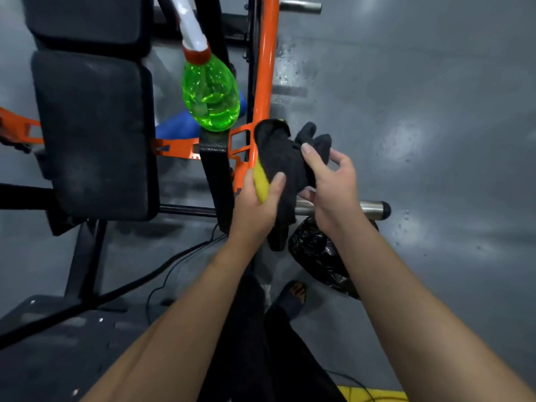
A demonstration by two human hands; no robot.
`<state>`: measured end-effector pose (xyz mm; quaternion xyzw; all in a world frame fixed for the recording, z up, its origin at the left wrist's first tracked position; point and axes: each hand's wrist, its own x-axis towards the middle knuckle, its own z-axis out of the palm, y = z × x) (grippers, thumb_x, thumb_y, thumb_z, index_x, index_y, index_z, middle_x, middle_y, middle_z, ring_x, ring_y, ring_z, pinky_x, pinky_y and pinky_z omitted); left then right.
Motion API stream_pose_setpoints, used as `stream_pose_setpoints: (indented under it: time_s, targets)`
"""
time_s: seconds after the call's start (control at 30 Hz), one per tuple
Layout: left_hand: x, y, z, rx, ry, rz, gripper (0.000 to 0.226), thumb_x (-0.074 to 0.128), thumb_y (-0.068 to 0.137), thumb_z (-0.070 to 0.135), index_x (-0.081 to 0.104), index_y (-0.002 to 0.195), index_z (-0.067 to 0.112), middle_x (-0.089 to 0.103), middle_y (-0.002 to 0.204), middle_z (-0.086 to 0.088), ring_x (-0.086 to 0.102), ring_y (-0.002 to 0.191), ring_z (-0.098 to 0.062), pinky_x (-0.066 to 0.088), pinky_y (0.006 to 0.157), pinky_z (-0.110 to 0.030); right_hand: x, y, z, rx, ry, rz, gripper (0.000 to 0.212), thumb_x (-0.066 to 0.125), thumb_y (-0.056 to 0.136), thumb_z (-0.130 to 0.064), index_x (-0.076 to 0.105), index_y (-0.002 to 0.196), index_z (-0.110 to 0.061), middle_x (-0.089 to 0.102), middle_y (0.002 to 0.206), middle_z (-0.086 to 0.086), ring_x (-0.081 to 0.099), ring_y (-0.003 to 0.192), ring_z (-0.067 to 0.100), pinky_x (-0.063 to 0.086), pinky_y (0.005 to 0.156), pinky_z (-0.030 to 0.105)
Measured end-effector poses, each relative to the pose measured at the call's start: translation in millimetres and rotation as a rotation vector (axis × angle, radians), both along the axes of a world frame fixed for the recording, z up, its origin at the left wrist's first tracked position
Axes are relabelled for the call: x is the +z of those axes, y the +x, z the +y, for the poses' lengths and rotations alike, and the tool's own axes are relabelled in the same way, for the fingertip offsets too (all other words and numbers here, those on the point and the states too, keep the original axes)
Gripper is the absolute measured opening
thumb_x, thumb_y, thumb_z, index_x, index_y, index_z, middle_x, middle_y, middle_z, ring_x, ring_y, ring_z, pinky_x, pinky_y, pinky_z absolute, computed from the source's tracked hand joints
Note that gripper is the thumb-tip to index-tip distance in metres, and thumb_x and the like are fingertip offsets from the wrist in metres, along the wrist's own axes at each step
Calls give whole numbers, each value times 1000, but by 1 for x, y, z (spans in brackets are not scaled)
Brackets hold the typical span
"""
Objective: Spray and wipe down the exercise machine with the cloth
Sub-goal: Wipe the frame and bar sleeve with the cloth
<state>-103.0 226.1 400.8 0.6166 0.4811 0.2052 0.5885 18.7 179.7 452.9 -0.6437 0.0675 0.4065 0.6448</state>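
Note:
A black cloth [285, 158] with a yellow patch is bunched between both hands, just in front of the machine's orange frame [265, 76]. My left hand [256, 200] grips its lower left part, thumb across the fabric. My right hand [330, 181] pinches the upper right folds. A green spray bottle [211, 94] with a white and red head hangs upside down on the machine, above and left of the cloth. Black seat pads [95, 132] lie to the left.
A steel bar [374, 208] sticks out to the right under my right hand. A black plastic bag [319, 253] sits on the grey floor below it. Cables [162, 274] run across the floor by the machine's black base. My foot [293, 294] stands below the bag.

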Motion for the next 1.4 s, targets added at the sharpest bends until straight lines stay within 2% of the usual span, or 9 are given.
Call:
stream_pose_setpoints:
  time_s: [0.17, 0.3, 0.47, 0.6, 0.73, 1.0, 1.17, 1.27, 1.4]
  targets:
    - [-15, -21, 8, 118, 73, 108, 31, 46, 107, 45, 52, 107, 15, 64, 85, 7, 63, 86, -19, 50, 76, -41, -9, -3, -7, 237, -208, -467, 34, 67, 99, -35, 49, 114, -12, 75, 89, 9, 75, 79, 21, 62, 72, 51]
    - [-40, -24, 10, 48, -34, 348, 35, 40, 110, 39, 50, 115, 6, 61, 107, -13, 57, 97, -31, 38, 75, -36, -27, -11, -16, 438, -428, -920, 38, 64, 96, -49, 51, 95, -14, 52, 60, -7, 51, 57, 14, 48, 62, 43]
    - [-47, -19, 2, 62, 139, 460, 35, 49, 106, 23, 50, 138, 9, 55, 133, -14, 56, 118, -33, 48, 90, -44, -43, -36, -22, 468, -405, -1056, 34, 69, 94, -41, 50, 85, -14, 52, 107, 7, 51, 108, 27, 37, 91, 30]
    - [-51, -26, -17, 42, 307, 364, 41, 46, 102, 6, 58, 141, 9, 58, 145, -12, 54, 134, -27, 44, 110, -39, -40, -26, -17, 531, -430, -657, 39, 58, 99, -49, 43, 86, -15, 52, 85, -2, 53, 82, 15, 38, 68, 32]
    - [-28, -25, -9, 32, -228, 352, 40, 43, 109, 40, 58, 136, 14, 62, 133, -16, 56, 125, -36, 39, 95, -33, -51, -28, -20, 447, -511, -483, 42, 61, 95, -55, 46, 90, -17, 55, 80, -5, 53, 77, 17, 40, 68, 32]
    - [-17, 9, 31, -162, -551, 489, 130, 33, 70, 102, 16, 162, 12, 36, 161, -14, 39, 146, -32, 30, 120, -48, -56, -35, -23, 379, -373, -353, 41, 65, 95, -51, 50, 109, -15, 61, 96, -7, 58, 81, -1, 45, 69, 14]
    - [-32, 41, 61, -115, -656, 296, 130, 45, 50, 108, 58, 143, 19, 63, 141, -3, 63, 125, -24, 49, 108, -43, -63, -22, -12, 308, -121, -80, 46, 40, 96, -36, 64, 133, -22, 71, 125, 6, 63, 121, 23, 48, 104, 41]
    - [-26, 53, 53, -73, -618, 303, 120, 64, 47, 100, 64, 132, 15, 69, 127, -3, 69, 114, -24, 55, 99, -39, -75, -12, -13, 231, -96, 38, 36, 41, 100, -16, 65, 127, -15, 71, 115, 23, 67, 112, 33, 54, 98, 42]
    - [-37, 60, 34, -31, -439, 411, 119, 77, 30, 94, 70, 122, 20, 71, 120, -3, 69, 109, -24, 57, 97, -41, -85, -11, -19, 149, -143, 102, 22, 49, 100, -3, 60, 118, -6, 74, 86, 7, 71, 84, 17, 57, 69, 26]
